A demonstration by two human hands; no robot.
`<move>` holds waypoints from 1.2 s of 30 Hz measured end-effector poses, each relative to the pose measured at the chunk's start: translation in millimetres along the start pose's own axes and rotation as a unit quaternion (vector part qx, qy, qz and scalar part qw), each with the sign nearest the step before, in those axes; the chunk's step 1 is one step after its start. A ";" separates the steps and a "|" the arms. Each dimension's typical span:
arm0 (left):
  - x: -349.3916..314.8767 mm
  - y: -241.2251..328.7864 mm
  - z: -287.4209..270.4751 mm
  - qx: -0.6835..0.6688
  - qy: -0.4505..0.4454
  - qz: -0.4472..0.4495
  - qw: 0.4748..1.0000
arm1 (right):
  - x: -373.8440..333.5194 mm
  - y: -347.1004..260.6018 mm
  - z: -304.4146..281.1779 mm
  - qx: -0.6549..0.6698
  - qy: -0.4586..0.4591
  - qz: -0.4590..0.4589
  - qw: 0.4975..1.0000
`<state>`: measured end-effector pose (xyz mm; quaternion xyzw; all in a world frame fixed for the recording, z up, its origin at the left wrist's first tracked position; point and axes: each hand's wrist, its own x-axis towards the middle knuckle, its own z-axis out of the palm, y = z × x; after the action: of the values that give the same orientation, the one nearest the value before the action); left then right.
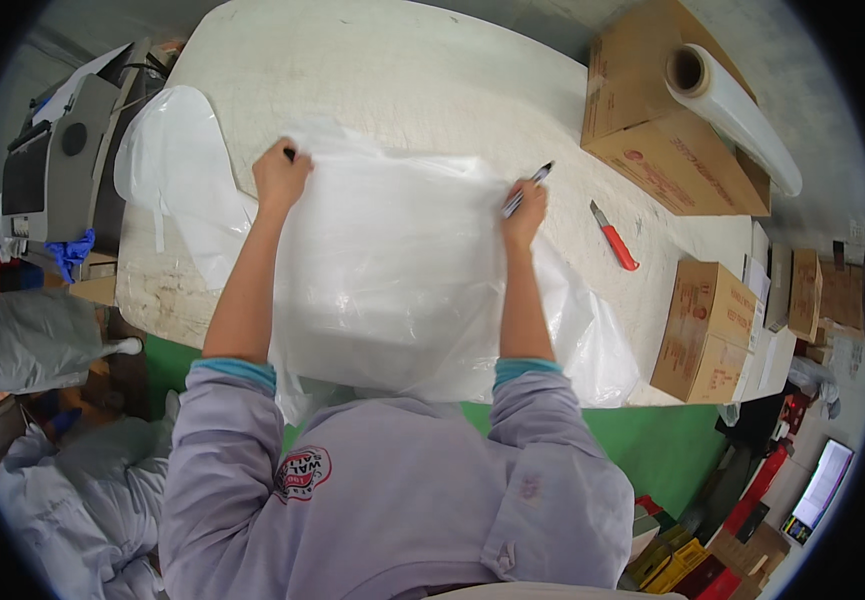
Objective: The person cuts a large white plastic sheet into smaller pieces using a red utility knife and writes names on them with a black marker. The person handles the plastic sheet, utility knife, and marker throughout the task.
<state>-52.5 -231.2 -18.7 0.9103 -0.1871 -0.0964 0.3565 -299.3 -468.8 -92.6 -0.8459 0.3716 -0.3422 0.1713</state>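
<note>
A sheet of clear plastic film (392,250), perhaps a bag, is spread in front of me over the table's near edge. My left hand (280,180) is closed at its far left corner, and a small black piece (289,154), too small to name for sure, shows at the fingers. On the far right corner, my right hand (524,215) is closed around a marker pen (542,172) with a black end pointing up and away. Whether those fingers also pinch the film is hard to see. More loose film (587,330) trails to the right.
A red-handled utility knife (614,237) lies on the white table (382,70) at right, its blade exposed. Behind it, a large carton (672,120) carries a plastic roll (742,115); a smaller carton (707,330) stands nearer. White plastic pieces (177,170) and a grey machine (57,165) are left, near co-workers (82,480).
</note>
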 end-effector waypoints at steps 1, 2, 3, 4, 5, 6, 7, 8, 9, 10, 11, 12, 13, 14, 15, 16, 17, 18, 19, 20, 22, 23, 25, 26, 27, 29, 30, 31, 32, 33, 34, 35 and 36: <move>10.4 11.9 1.8 0.003 0.028 0.041 0.999 | 25.8 6.6 -2.3 0.008 0.015 -0.013 1.000; 18.8 24.3 3.8 0.007 0.030 0.037 0.999 | 52.1 2.3 -6.1 0.006 0.020 -0.024 1.000; 28.3 38.3 5.5 0.010 0.033 0.035 0.999 | 74.4 -1.1 -7.2 0.005 0.027 -0.035 0.999; 37.5 47.4 5.3 0.013 0.038 0.034 0.999 | 90.1 2.2 -2.7 0.005 0.017 -0.044 0.999; 44.9 43.1 11.7 0.004 0.088 0.100 0.991 | 103.4 4.2 2.2 0.005 0.006 -0.054 0.999; 47.5 33.4 21.7 -0.002 0.137 0.160 0.978 | 111.3 -0.4 5.6 0.006 -0.010 -0.065 0.998; 50.3 21.6 27.4 -0.007 0.186 0.219 0.958 | 115.4 -5.9 8.2 0.001 -0.023 -0.066 0.998; 38.4 28.8 27.8 0.020 0.137 0.231 0.963 | 114.8 -0.6 11.9 -0.018 -0.030 -0.072 0.997; 14.0 41.8 28.8 0.049 0.084 0.243 0.965 | 113.6 8.5 14.6 -0.036 -0.035 -0.076 0.996; -18.9 48.2 30.1 0.023 -0.036 0.181 0.982 | 110.5 15.9 17.7 -0.052 -0.040 -0.080 0.995; -58.6 45.5 34.4 0.015 -0.088 0.165 0.982 | 106.4 23.2 20.1 -0.059 -0.055 -0.060 0.995; -91.5 14.0 42.7 0.037 -0.111 0.262 0.958 | 103.5 25.7 21.8 -0.062 -0.069 -0.045 0.995; -122.0 0.5 37.3 0.119 -0.167 0.307 0.929 | 101.4 29.1 22.4 -0.070 -0.079 -0.025 0.994; -148.3 -12.7 35.1 0.159 -0.203 0.285 0.923 | 100.4 29.1 22.6 -0.061 -0.052 -0.041 0.996; -163.6 -20.3 31.0 0.183 -0.224 0.239 0.927 | 96.6 27.1 20.4 -0.056 -0.028 -0.059 0.996; -160.3 -28.7 30.2 0.183 -0.216 0.227 0.932 | 91.5 26.2 17.0 -0.051 -0.003 -0.075 0.996; -154.4 -38.9 30.4 0.180 -0.205 0.210 0.939 | 80.2 8.3 14.3 -0.020 0.053 -0.098 0.994; -145.9 -46.2 30.5 0.173 -0.194 0.194 0.946 | 61.3 -16.7 9.3 0.006 0.109 -0.122 0.987; -136.5 -50.7 28.9 0.113 -0.175 0.204 0.957 | 33.0 -34.9 4.2 0.026 0.093 -0.122 0.988; -127.5 -55.7 28.3 0.100 -0.162 0.208 0.960 | -1.3 -51.9 -4.6 0.045 0.078 -0.123 0.988; -108.7 -63.6 27.7 0.073 -0.143 0.220 0.962 | -74.5 -73.6 -32.0 0.057 0.010 -0.111 0.992; -99.9 -60.3 20.0 0.073 -0.157 0.205 0.963 | -109.7 -67.4 -38.9 0.027 -0.025 -0.095 0.995; -83.9 -70.7 9.3 0.049 -0.133 0.206 0.968 | -165.3 -43.3 -52.5 -0.004 -0.063 -0.014 0.998; -72.4 -75.5 5.6 0.035 -0.120 0.208 0.970 | -176.8 -33.3 -65.3 0.012 -0.073 0.010 0.997; -61.3 -76.8 2.4 0.054 -0.129 0.218 0.966 | -178.7 -17.4 -71.3 -0.007 -0.056 -0.008 0.998; -48.2 -80.6 -4.7 0.095 -0.147 0.229 0.958 | -174.3 13.7 -88.2 -0.054 -0.051 -0.014 0.997; -47.8 -72.7 -8.5 0.102 -0.164 0.231 0.953 | -163.3 25.2 -95.4 -0.082 -0.054 0.002 0.995; -48.4 -64.6 -11.1 0.108 -0.180 0.232 0.950 | -158.6 31.4 -98.9 -0.109 -0.058 0.015 0.992; -50.5 -59.4 -13.4 0.114 -0.190 0.228 0.948 | -155.2 29.2 -99.4 -0.102 -0.055 0.006 0.993; -55.9 -55.7 -13.5 0.106 -0.169 0.300 0.933 | -147.4 25.8 -98.9 -0.093 -0.052 -0.005 0.994; -67.7 -51.9 -10.1 0.057 -0.170 0.276 0.944 | -137.5 21.5 -97.2 -0.084 -0.049 -0.018 0.995; -83.4 -39.4 -10.6 0.090 -0.218 0.219 0.947 | -127.2 -3.5 -88.0 -0.039 -0.031 -0.062 0.997; -96.2 -28.4 -12.4 0.123 -0.264 0.165 0.942 | -124.1 -16.9 -67.4 0.038 -0.024 -0.091 0.995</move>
<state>-128.6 -165.1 -25.1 0.8450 -0.4329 -0.2495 0.1905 -399.0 -367.4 -91.8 -0.8770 0.2753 -0.3498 0.1807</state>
